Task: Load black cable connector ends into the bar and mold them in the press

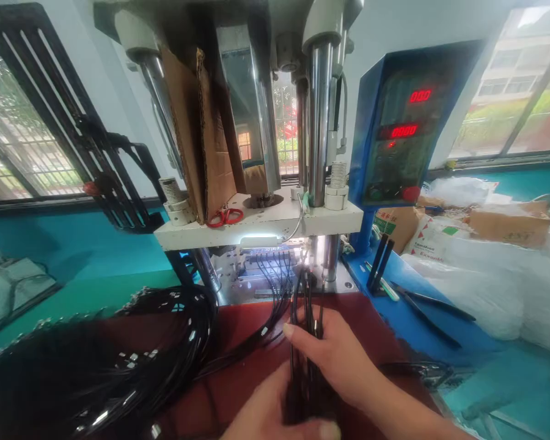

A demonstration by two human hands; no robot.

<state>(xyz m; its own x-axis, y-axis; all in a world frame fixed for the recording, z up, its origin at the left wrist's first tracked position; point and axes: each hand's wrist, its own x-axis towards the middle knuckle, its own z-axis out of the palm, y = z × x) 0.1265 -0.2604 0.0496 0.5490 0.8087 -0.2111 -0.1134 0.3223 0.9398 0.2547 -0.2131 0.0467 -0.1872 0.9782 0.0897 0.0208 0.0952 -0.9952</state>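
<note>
Black cable bundle (308, 296): stands nearly upright between both hands, free ends pointing up toward the press, lower length dropping into shadow.
Right hand (337, 348): pinches the upper part of the bundle between thumb and fingers, thumb across the near left side.
Left hand (272, 406): wraps the bundle lower down, thumb lying across the front; fingers mostly hidden, so cannot tell their exact hold.
Cables in the mould (277, 302): fan down from the mould plate (261, 267), then curve left, passing just left of the right thumb.
Cable pile (165, 366): lies looped in a large heap, well to the left of the hands, with small bright ends showing.
Desk (238, 315): shows dark red beneath the hands, directly in front of the press.
Press platen (261, 214): carries red-handled scissors (233, 215) near the front edge, beside upright cardboard (215, 159); a lit lamp (259, 242) below.
Control box (394, 146): glows with red digits, right of the columns.
Black tweezers (433, 321): rest on a blue surface (467, 339), to the right of the right hand.
Plastic sacks (467, 275): slump farther right.
</note>
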